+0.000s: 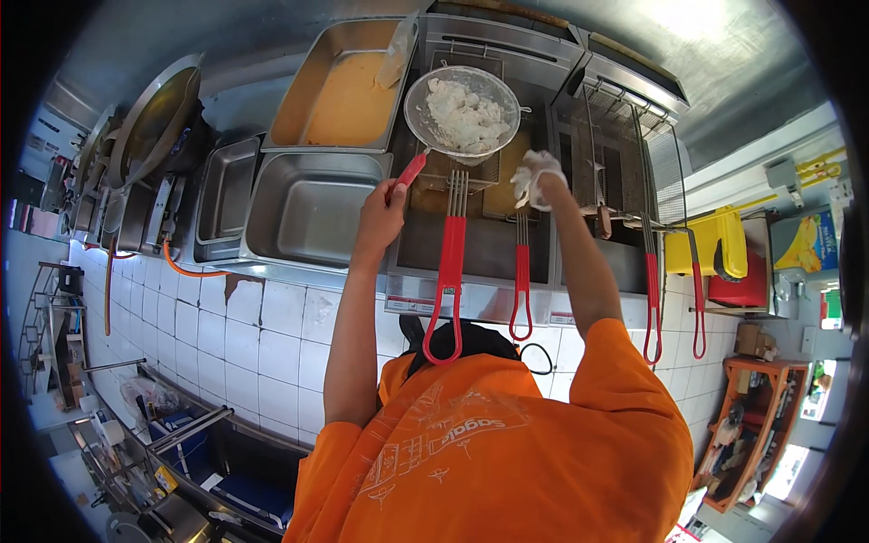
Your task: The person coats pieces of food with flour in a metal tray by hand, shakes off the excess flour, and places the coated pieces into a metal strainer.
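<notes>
My left hand (pixel 382 215) is closed round the red handle of a round mesh strainer (pixel 415 118). White, flour-coated pieces (pixel 466 113) are heaped in the strainer, which is held over the deep fryer (pixel 416 240). To its right my right hand (pixel 538 179), in a white covering that looks like a thin glove, hangs above the fryer with its fingers loosely apart. Nothing shows in it. Below the strainer sits a wire fry basket (pixel 487 172), partly hidden. Two red basket handles, a wide one (pixel 450 262) and a narrow one (pixel 522 271), point toward me.
More wire baskets (pixel 668 172) with long red handles stand in the fryer section at right. Left of the fryer are a deep pan (pixel 299 100) with a yellowish base and a bare steel pan (pixel 312 208). A large wok (pixel 158 118) stands farther left.
</notes>
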`<state>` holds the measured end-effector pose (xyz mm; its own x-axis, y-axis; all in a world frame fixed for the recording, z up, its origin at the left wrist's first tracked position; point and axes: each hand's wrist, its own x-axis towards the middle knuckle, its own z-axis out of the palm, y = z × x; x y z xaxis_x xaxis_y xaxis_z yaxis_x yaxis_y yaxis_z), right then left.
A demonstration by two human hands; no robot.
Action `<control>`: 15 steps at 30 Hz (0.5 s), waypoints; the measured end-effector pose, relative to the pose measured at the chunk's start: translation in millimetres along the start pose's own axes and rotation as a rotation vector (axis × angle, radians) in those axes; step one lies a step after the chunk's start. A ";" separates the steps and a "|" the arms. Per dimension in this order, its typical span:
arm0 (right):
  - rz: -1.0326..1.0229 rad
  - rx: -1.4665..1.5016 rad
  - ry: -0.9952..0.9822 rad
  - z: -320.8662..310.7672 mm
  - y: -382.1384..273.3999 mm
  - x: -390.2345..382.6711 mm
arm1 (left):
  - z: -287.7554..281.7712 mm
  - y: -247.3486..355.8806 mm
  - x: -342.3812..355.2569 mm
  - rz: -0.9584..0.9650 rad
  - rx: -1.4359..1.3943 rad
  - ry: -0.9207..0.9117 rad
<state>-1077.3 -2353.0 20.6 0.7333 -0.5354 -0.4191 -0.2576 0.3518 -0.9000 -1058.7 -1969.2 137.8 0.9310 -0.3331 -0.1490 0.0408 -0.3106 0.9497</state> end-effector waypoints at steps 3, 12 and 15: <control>-0.082 -0.376 0.127 -23.5 59.9 46.5 | 6.9 -4.6 6.3 0.093 0.047 0.015; -0.307 -0.897 0.311 6.4 -38.7 81.9 | 5.0 -5.4 3.7 0.045 0.065 0.032; -0.375 -1.036 0.207 14.0 -103.9 72.6 | 1.2 -4.9 1.1 0.001 0.057 0.044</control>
<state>-988.5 -2417.6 85.4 0.7807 -0.6244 -0.0254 -0.5120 -0.6159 -0.5988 -1058.3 -1969.1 132.6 0.9463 -0.2939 -0.1349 0.0207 -0.3613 0.9322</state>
